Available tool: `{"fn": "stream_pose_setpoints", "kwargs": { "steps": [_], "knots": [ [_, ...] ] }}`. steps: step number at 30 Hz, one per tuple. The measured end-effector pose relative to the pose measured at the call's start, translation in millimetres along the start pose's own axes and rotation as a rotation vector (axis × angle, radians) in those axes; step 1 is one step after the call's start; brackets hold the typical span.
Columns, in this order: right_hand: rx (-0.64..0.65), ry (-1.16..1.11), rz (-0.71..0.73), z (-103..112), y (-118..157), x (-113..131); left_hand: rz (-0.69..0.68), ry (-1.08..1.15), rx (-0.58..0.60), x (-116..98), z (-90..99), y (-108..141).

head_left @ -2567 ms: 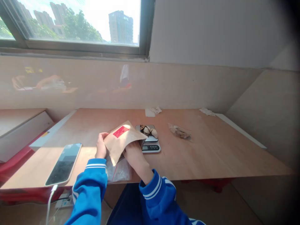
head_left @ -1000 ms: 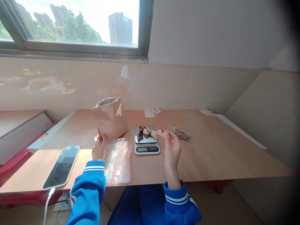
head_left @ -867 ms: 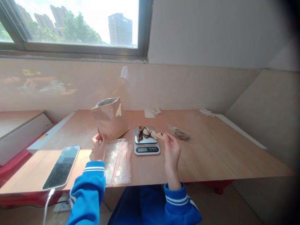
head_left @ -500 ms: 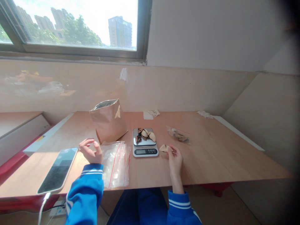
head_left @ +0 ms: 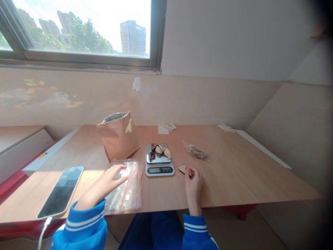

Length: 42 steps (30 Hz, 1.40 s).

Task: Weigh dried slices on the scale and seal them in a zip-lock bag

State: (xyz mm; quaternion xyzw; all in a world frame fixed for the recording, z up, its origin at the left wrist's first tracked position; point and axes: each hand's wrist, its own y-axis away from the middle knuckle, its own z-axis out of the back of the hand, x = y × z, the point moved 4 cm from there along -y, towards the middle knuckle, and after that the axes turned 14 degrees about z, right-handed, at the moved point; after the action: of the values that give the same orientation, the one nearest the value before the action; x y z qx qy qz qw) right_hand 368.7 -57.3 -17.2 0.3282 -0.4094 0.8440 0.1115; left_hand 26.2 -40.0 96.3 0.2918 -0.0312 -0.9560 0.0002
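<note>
Fingers of the right hand [head_left: 193, 181] were curled in narrow at the near edge of the wooden table [head_left: 234, 173], their tips pinched on a pale slice [head_left: 182, 169] that lay flat on the wood just right of the small scale [head_left: 159, 164]. That slice stuck out to the left of the fingertips, touching them, and only its far-left part showed clear of the hand. Over on the left side, the left hand [head_left: 109, 178] was spread flat and loose, fingers extended and resting on top of a stack of clear zip bags [head_left: 127, 187] with red seal lines, gripping nothing. More slices [head_left: 160, 151] sat heaped on the scale's steel plate. Behind the bags, a brown paper pouch [head_left: 118, 136] stood upright and open at the top. A phone [head_left: 61, 191] lay face up at the near left, and a filled clear bag [head_left: 195, 151] rested further right, well apart from both hands.
</note>
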Motion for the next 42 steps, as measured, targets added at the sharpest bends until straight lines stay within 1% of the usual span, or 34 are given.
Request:
{"fn": "stream_pose_setpoints", "kwargs": {
  "steps": [3,5,7,9,12,14,17,18,20,21,22,24,26,28,30,32,33,34,37,38,40,41,42],
  "knots": [
    [-0.014,0.083,0.043,2,1,5,0.013,-0.004,-0.013,18,-22.4,14],
    [-0.037,0.109,0.045,6,1,9,0.053,0.013,0.010,27,-36.8,16],
    [-0.054,0.082,0.053,9,0,17,0.068,0.026,0.039,33,-46.0,15],
    [-0.053,-0.011,0.068,13,-2,27,0.071,0.031,0.041,36,-48.1,13],
    [0.007,-0.236,0.048,14,-4,51,0.071,0.049,-0.046,37,-40.5,12],
    [0.109,-0.404,0.035,11,-3,73,0.044,0.072,-0.150,31,-32.6,14],
    [0.325,-0.640,0.061,4,7,115,-0.059,0.121,-0.278,11,-26.6,21],
    [0.408,-0.703,0.064,0,12,129,-0.101,0.143,-0.278,1,-27.8,24],
    [0.542,-0.784,0.036,-7,24,150,-0.117,0.200,-0.299,-15,-31.3,29],
    [0.571,-0.814,0.009,-10,29,157,-0.149,0.230,-0.294,-23,-33.8,32],
    [0.573,-0.835,-0.024,-12,33,161,-0.165,0.265,-0.304,-30,-35.5,35],
    [0.525,-0.850,-0.078,-15,35,161,-0.147,0.340,-0.336,-37,-36.6,40],
    [0.461,-0.825,-0.101,-15,33,155,-0.067,0.418,-0.388,-37,-33.9,43],
    [0.443,-0.796,-0.103,-14,31,149,-0.013,0.482,-0.432,-35,-29.8,45],
    [0.483,-0.797,-0.096,-16,32,147,-0.024,0.521,-0.440,-36,-27.3,45],
    [0.550,-0.802,-0.082,-19,34,147,-0.052,0.541,-0.426,-38,-28.2,45],
    [0.569,-0.801,-0.080,-21,35,147,-0.053,0.548,-0.439,-39,-29.1,45],
    [0.572,-0.800,-0.087,-23,36,147,-0.034,0.560,-0.476,-38,-30.0,46],
    [0.542,-0.827,-0.150,-24,34,139,0.070,0.609,-0.647,-33,-32.3,48],
    [0.563,-0.849,-0.157,-24,33,136,0.095,0.622,-0.688,-31,-33.2,48],
    [0.684,-0.899,-0.111,-20,30,133,0.084,0.636,-0.711,-29,-34.2,46],
    [0.751,-0.920,-0.071,-18,29,131,0.051,0.644,-0.701,-30,-33.8,42],
    [0.789,-0.934,-0.039,-15,26,128,0.010,0.660,-0.690,-32,-32.7,38]
  ]
}}
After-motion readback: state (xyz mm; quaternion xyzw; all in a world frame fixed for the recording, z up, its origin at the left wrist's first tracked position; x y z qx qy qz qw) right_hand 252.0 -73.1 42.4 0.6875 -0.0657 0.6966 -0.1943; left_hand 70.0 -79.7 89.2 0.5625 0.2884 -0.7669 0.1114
